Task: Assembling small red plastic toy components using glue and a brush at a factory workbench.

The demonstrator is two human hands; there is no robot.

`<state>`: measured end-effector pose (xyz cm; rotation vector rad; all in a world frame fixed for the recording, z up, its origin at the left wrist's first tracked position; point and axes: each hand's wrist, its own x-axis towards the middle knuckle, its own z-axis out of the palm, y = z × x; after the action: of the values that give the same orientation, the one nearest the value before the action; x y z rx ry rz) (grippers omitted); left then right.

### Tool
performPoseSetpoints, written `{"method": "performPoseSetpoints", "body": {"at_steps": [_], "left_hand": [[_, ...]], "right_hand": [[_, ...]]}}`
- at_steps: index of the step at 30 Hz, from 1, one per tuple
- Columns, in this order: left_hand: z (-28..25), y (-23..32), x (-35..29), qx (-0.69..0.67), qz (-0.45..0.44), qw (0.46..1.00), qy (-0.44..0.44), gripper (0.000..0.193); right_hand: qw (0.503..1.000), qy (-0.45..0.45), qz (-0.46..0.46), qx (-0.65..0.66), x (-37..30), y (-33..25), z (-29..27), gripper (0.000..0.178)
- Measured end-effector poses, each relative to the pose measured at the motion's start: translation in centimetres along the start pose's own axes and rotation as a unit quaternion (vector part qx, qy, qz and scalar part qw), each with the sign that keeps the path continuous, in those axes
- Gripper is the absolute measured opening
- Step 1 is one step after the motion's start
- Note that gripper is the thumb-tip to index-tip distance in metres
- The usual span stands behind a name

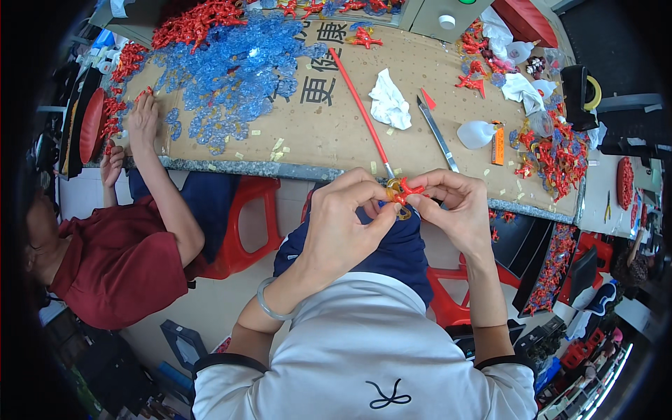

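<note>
Over my lap, close to the table's front edge, both my hands meet on a small red plastic figure (pixel 401 197) with translucent yellow pieces on it. My left hand (pixel 350 217) pinches its left side between thumb and fingers. From the right, my right hand (pixel 451 210) grips the red part with thumb and forefinger. The fingers cover much of the figure, so its exact shape cannot be made out. Just beyond it lies a red-handled brush (pixel 360 108), its tip close to the table edge. A knife-like metal tool (pixel 437 133) rests farther right.
A big heap of translucent blue pieces (pixel 231 70) spreads over the cardboard-covered table (pixel 308 140), beside red figures (pixel 196 24). A crumpled tissue (pixel 389 100), a white squeeze bottle (pixel 477 134) and an orange box (pixel 498 144) lie right. At left, a person in a dark red shirt (pixel 126 266) handles red pieces.
</note>
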<state>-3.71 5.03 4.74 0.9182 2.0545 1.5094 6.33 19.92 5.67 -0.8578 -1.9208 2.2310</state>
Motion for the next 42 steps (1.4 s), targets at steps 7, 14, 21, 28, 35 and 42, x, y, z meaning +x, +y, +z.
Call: {"method": "performPoseSetpoints", "body": {"at_steps": [7, 14, 21, 28, 35, 42], "left_hand": [[0.2, 0.3, -0.2, 0.008, -0.004, 1.0, 0.009, 0.007], [0.4, 0.6, -0.3, -0.001, -0.013, 1.0, 0.011, 0.007], [0.5, 0.8, -0.2, 0.008, -0.013, 1.0, 0.017, 0.007], [0.5, 1.3, -0.3, 0.014, -0.009, 1.0, 0.024, 0.008], [0.6, 1.2, -0.2, 0.014, -0.004, 1.0, 0.019, 0.009], [0.6, 0.2, -0.2, 0.012, -0.008, 1.0, -0.008, 0.007]], "right_hand": [[0.999, 0.001, -0.034, 0.021, -0.1, 0.3, 0.1, 0.018], [0.999, 0.005, -0.043, 0.012, -0.3, 0.3, 0.2, 0.019], [0.999, 0.008, -0.03, 0.012, -0.2, 0.1, 0.3, 0.019], [0.999, 0.004, -0.04, -0.003, -0.1, 0.2, 0.2, 0.018], [0.999, -0.001, -0.046, -0.028, 0.0, 0.2, 0.0, 0.017], [0.994, -0.015, -0.03, -0.105, 0.2, -0.8, -0.7, 0.017]]}}
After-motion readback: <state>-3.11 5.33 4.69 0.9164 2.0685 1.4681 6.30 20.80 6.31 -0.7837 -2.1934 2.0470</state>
